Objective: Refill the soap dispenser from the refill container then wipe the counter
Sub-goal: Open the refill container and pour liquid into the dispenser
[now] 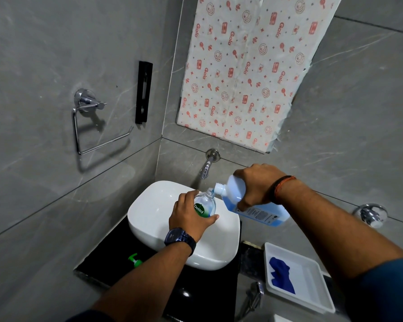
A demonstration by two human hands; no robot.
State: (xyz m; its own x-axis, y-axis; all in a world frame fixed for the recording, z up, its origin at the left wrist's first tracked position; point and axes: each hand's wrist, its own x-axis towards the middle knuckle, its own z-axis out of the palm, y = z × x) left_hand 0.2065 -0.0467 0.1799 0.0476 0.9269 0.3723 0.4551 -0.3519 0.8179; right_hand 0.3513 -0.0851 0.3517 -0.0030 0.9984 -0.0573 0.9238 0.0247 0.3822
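My left hand (189, 217) grips a clear soap dispenser bottle (206, 205) with a green Dettol label, held over the white basin (149, 212). Its pump is off. My right hand (256, 184) holds the refill container (258, 212), a translucent bottle of blue liquid, tipped left so its white spout (219, 188) meets the dispenser's open neck. The green pump head (135, 260) lies on the black counter (107, 263) left of the basin. A blue cloth (280, 275) rests in a white tray (312, 296) at the right.
A wall tap (206, 167) juts out just behind the bottles. On the left wall hang a chrome ring holder (89, 126) and a black bracket (143, 91). A chrome knob (370, 214) sits on the right wall, a spray fitting (254, 296) below the counter.
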